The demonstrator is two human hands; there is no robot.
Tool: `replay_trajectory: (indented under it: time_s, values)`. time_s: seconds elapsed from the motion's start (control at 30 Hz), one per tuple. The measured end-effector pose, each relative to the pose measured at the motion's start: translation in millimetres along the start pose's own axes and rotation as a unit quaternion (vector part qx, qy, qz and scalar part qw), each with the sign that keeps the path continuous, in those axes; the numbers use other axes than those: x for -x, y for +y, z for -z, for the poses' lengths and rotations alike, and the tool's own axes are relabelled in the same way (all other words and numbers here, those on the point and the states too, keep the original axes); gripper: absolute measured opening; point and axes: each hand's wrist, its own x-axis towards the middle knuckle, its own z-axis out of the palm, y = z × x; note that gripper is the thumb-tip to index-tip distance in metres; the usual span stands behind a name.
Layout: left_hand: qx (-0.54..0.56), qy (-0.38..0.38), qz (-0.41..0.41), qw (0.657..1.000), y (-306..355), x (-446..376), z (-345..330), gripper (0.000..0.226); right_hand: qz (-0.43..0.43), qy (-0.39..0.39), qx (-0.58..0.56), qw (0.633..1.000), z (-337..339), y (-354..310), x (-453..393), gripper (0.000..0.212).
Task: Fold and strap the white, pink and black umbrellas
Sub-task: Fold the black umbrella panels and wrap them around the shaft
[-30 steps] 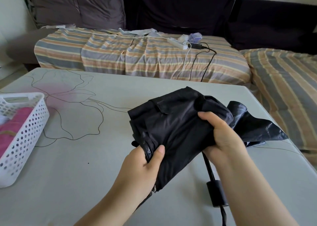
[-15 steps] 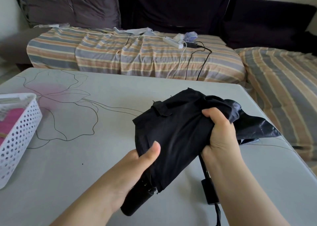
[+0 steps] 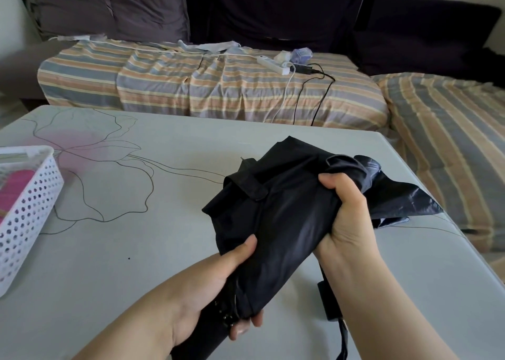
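The black umbrella is held above the near right part of the counter, its canopy gathered into a loose, slanting bundle that runs from lower left to upper right. A fabric strap with a rounded tab lies across the upper left face of the bundle and hangs unfastened. The lower end of the bundle is gripped by the left hand, the thumb laid on top of the cloth and the fingers curled underneath beside the metal rib tips. The upper part is clenched by the right hand, the fingers wrapped round a bunch of crumpled cloth. Beyond that hand, loose folds of the canopy are spread toward the counter's right edge. A black cord with a block-shaped piece is seen below the right forearm. At the counter's left edge a white perforated basket is placed, with something pink inside. Behind the counter a sofa with a striped cover is seen, on which a white power strip and cables lie.
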Motion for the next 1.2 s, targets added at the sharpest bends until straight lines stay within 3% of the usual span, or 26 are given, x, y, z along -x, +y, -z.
replay_trajectory:
  time_s: [0.1,0.2,0.3,0.57,0.67,0.8,0.83,0.93,1.03,1.13,1.2]
  values:
    - [-0.022,0.033,-0.017,0.999,5.6,4.6,-5.4,0.046,-0.008,0.007,0.085,0.996,5.1,-7.2,-10.4,0.035]
    - [-0.078,0.086,-0.039,0.993,7.7,6.6,-7.7,0.047,0.007,0.031,0.136,0.99,11.9,-16.1,-19.1,0.04]
    - [-0.105,0.125,-0.056,0.985,8.1,6.5,-9.2,0.04,0.0,0.023,0.183,0.983,15.2,-22.8,-19.8,0.026]
    - [-0.148,0.161,-0.106,0.97,-0.9,1.1,-14.0,0.039,0.004,0.111,0.152,0.982,16.8,-20.4,-26.8,0.011]
    - [-0.155,0.191,-0.112,0.963,-2.2,-2.3,-9.5,0.047,0.002,0.093,0.15,0.984,15.6,-17.5,-25.1,0.027]
    - [-0.193,0.262,-0.14,0.935,-0.7,-4.9,-3.6,0.054,-0.039,0.04,0.158,0.986,8.5,-9.4,-18.4,0.096]
    - [-0.214,0.278,-0.15,0.924,0.6,-4.2,-4.2,0.056,-0.04,0.036,0.15,0.987,6.1,-4.9,-15.9,0.095]
    - [-0.298,0.316,-0.191,0.88,-0.2,-3.9,-10.7,0.059,-0.019,0.038,0.117,0.992,-0.2,7.1,-11.0,0.042]
    - [-0.336,0.314,-0.225,0.859,-5.8,-2.1,-18.1,0.058,0.02,0.085,0.086,0.992,-1.1,9.1,-11.3,0.03]
    - [-0.284,0.259,-0.196,0.902,-9.1,-2.5,-11.3,0.057,0.037,0.104,0.089,0.99,0.9,6.6,-12.7,0.028]
    - [-0.229,0.201,-0.154,0.94,-1.3,1.1,-8.0,0.042,0.046,0.109,0.096,0.988,1.2,6.6,-10.7,0.029]
